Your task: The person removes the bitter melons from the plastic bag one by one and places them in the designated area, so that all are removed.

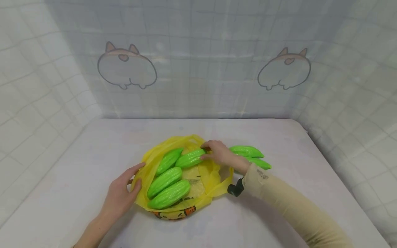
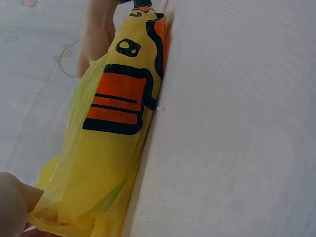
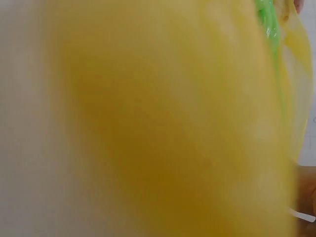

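A yellow plastic bag lies with its mouth spread wide on the table. Several bright green, ridged bitter melons rest inside it. My left hand pinches the bag's left rim between thumb and fingers; the left wrist view shows that hand at the gathered plastic. At the far side of the opening, my right hand grips the right end of one bitter melon. Blurred yellow plastic fills most of the right wrist view, with a bit of green at its upper edge.
Two more bitter melons lie outside the bag, just beyond the right wrist and partly behind it. A bag handle loops out near the dark band on the right wrist. The white table meets patterned cloth walls behind and at both sides.
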The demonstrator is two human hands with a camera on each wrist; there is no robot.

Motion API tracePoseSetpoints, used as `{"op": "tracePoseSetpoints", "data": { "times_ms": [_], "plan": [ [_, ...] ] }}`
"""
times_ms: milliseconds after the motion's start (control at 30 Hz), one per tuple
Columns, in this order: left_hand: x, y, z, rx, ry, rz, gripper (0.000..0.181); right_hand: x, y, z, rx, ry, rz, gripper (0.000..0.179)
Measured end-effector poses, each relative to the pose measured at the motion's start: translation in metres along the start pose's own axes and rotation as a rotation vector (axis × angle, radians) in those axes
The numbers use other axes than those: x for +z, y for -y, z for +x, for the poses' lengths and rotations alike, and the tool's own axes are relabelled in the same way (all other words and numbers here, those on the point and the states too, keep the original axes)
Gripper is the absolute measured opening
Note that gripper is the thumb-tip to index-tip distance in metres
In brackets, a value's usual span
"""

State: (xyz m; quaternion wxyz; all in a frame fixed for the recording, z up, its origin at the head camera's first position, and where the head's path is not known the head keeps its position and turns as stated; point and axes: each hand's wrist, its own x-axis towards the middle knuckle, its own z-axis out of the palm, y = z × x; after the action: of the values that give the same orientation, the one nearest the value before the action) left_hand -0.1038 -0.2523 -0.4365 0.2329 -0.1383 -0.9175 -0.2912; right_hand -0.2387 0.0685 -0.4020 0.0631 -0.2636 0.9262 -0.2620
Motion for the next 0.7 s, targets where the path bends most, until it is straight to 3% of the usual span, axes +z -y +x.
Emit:
{"op": "tracePoseSetpoints", "data": {
  "times_ms": [100, 233, 700],
  "plan": [
    [0.000, 0.001, -0.002, -0.011, 0.010, 0.013, 0.052, 0.002, -0.002, -0.004, -0.020, 0.001, -0.005, 0.045],
    [0.002, 0.001, -0.004, -0.019, 0.018, 0.020, 0.052, 0.001, -0.002, -0.012, -0.047, -0.063, -0.017, 0.042],
    [0.003, 0.002, -0.003, -0.007, 0.002, 0.030, 0.052, -0.016, -0.009, -0.064, -0.116, -0.374, 0.055, 0.039]
  ]
}}
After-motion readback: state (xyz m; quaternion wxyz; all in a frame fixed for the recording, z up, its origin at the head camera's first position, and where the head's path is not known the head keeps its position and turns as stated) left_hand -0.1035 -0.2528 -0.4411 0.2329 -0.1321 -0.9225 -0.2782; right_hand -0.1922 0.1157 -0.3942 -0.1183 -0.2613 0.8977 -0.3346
